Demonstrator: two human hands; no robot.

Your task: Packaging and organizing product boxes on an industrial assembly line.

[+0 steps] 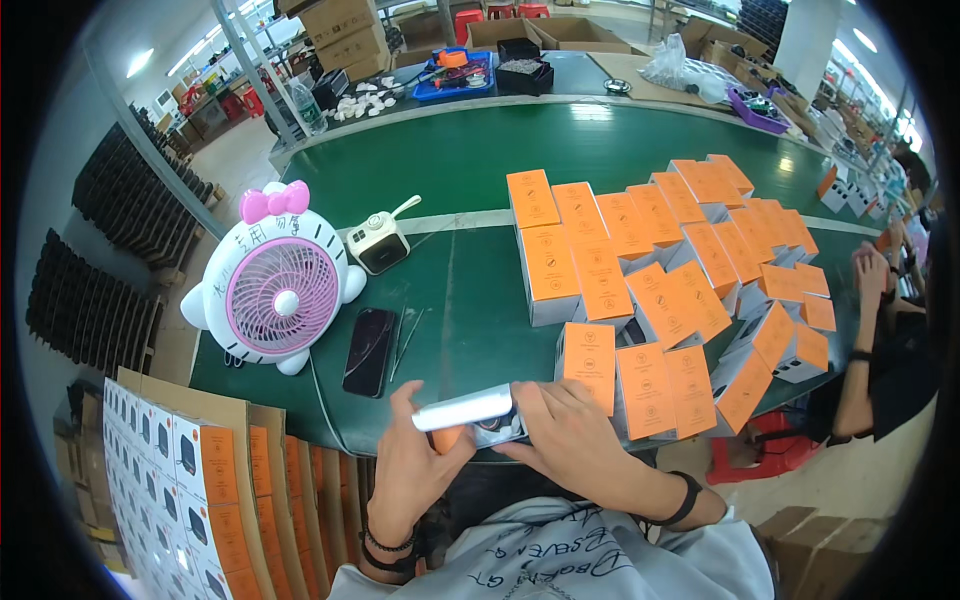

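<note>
At a green worktable (450, 280), we hold an open white-and-orange box (462, 410) between our hands, nearer us and to the right of the pink-and-white fan (285, 290). Our left hand (422, 462) cups its left end; our right hand (575, 428) pinches its right end. Orange-topped cartons (602, 278) stand well right of the fan.

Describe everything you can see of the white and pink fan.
The white and pink plastic fan stands at the left of the green table, its front facing the camera. Its white, head-shaped housing has a pink bow on top and dark handwritten marks on the rim. Inside, a round pink slatted grille surrounds a white hub. A thin pale cable runs from near its base. Neither left hand nor right hand touches it.
</note>
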